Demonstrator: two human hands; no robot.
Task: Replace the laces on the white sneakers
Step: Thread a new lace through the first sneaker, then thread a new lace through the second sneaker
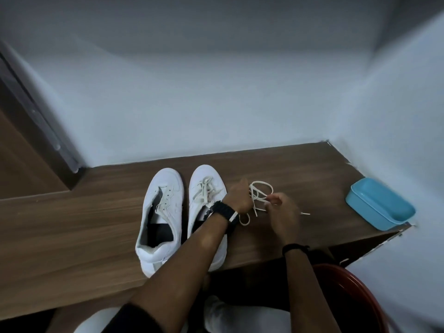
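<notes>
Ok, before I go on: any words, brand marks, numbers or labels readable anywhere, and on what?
No readable text in this view.
Left sneaker: no print or logo shows.
Right sneaker: none shows.
Watch on the left wrist: face turned away, nothing legible.
Blue container: plain, no label visible.
Loose lace and wooden surface: no markings.

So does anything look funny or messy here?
Yes. The left sneaker has bare eyelets and no lace, while the right sneaker is laced. A loose lace lies tangled on the table between both hands.
</notes>
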